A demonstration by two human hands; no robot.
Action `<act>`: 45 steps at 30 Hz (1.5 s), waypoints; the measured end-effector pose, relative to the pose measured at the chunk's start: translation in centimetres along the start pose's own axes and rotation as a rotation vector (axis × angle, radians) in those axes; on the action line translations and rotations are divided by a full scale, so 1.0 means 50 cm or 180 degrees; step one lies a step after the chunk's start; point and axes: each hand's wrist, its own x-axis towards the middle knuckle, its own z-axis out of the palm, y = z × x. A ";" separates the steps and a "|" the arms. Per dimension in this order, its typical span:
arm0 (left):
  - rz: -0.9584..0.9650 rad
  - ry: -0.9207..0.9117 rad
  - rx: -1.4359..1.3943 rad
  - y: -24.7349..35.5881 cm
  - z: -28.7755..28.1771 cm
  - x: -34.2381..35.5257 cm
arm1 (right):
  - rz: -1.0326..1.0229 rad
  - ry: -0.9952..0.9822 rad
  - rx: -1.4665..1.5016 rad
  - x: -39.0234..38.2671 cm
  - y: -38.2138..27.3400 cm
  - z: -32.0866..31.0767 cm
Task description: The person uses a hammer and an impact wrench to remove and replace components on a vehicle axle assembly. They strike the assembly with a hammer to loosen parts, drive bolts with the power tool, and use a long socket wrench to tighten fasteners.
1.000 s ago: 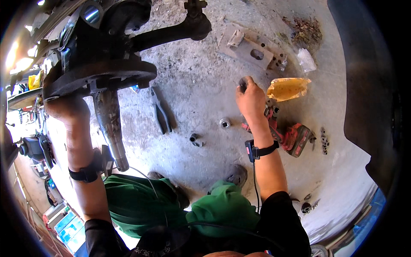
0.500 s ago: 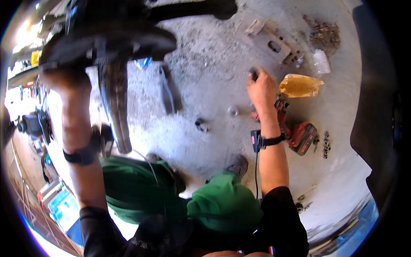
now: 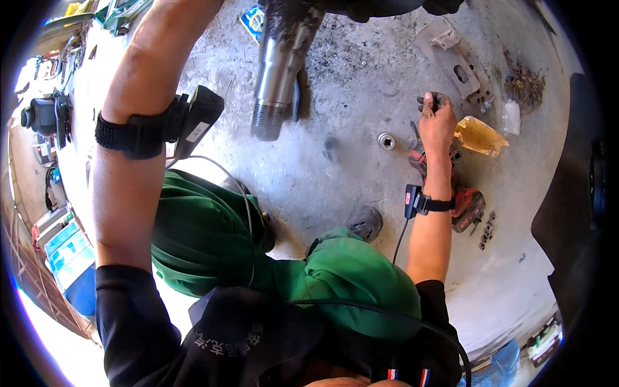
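A steel shaft [image 3: 274, 80] with a threaded lower end hangs down at the top centre, below a dark part [image 3: 380, 8] cut off by the upper edge. My left forearm [image 3: 145, 77] reaches up beside it, and the left hand lies outside the picture. Over the floor on the right, my right hand [image 3: 437, 121] is closed, its fingers curled around something dark I cannot make out. Just under that wrist lies a red and black cordless power tool [image 3: 469, 205]. To the hand's left, a metal socket [image 3: 386, 141] stands on the concrete.
A yellow translucent wrapper [image 3: 480, 137] lies right of my hand. Farther off are a metal block with holes [image 3: 459, 69] and clear plastic [image 3: 511, 117]. Several small metal pieces [image 3: 487, 231] lie near the tool. A dark small part [image 3: 329, 147] blurs on the floor. My shoe [image 3: 365, 224] is near.
The view has shifted, and the shaft now appears farther right and higher. My left hand, earlier against the dark round part, has gone out of view. My right hand remains closed near the power tool.
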 end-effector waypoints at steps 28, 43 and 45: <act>0.0560 0.0059 0.0439 0.041 0.097 0.061 | 0.0464 0.0546 -0.0972 -0.121 0.202 -0.164; 0.0773 0.0302 0.0591 0.097 0.139 0.129 | -0.0932 0.0647 0.0864 0.062 -0.127 -0.284; 0.0589 0.0143 0.0086 0.081 0.126 0.133 | -0.1155 0.0627 0.1013 0.117 -0.228 -0.282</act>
